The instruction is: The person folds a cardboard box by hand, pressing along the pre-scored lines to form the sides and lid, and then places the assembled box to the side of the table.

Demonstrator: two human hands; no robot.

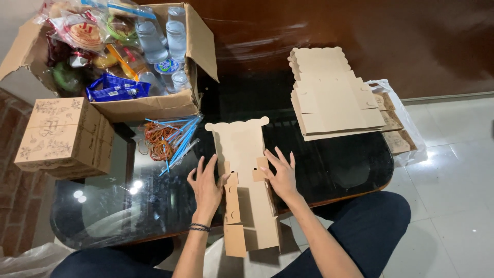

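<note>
Your left hand (207, 186) and right hand (280, 176) lie spread, fingers splayed, pressing the side flaps of one flat cardboard box blank (246, 180) that overhangs the near edge of the glass tabletop (339, 164). Lean on that unsupported end and you could tip or crease it. I count one folded printed box (64, 136), one stack of blanks (332, 95), one open carton of snacks and water cups (128, 51), and one pile of straws and rubber bands (167, 139).

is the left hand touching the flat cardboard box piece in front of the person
Touching. The head view shows the left hand lying palm down on the left folded edge of the cardboard box piece.
</note>
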